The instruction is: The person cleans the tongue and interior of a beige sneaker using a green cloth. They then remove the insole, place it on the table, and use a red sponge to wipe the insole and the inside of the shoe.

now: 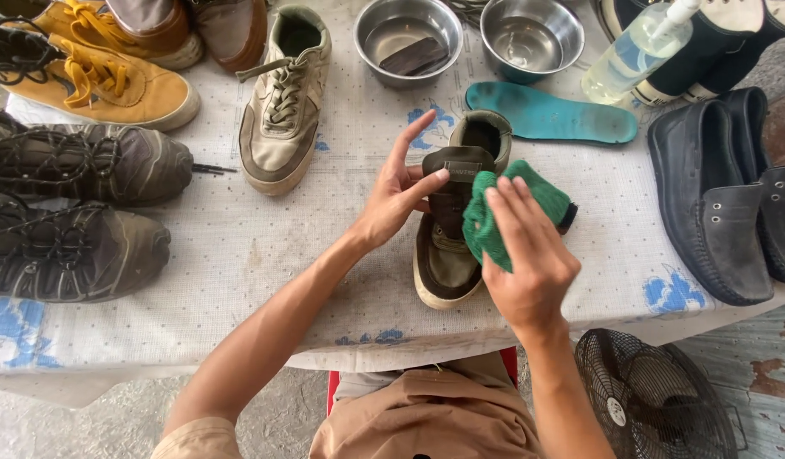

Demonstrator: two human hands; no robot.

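Shoe [447, 246]: olive low sneaker, unlaced, centre of the table [265, 255], toe toward the person, heel at 12 o'clock. Tongue pulled up and back. Judged light, upper soft and yielding, sole stiffer; likely to skid on the cloth cover unless steadied at tongue or heel collar.

Left hand [396, 191]: fingers loosely spread, thumb and middle fingers pinching the tongue, index finger raised free.

Right hand [528, 255]: fingers pressed together over a green cloth [486, 225], holding it against the shoe's right flank. Cloth soft, bunched, judged limp; whether damp cannot be told.

Surroundings: matching sneaker [283, 106] at 10 o'clock, laced. Teal insole [554, 115] at 1 o'clock, just beside the heel. Two steel bowls [409, 38] at 12 o'clock, the left one holding a dark object. Clear pump bottle [634, 51] at 1 o'clock. Black loafers [724, 195] at 3 o'clock. Grey boots [69, 204] at 9 o'clock; mustard shoes [103, 76] at 10 o'clock. Fan [656, 395] at 5 o'clock, off the table.
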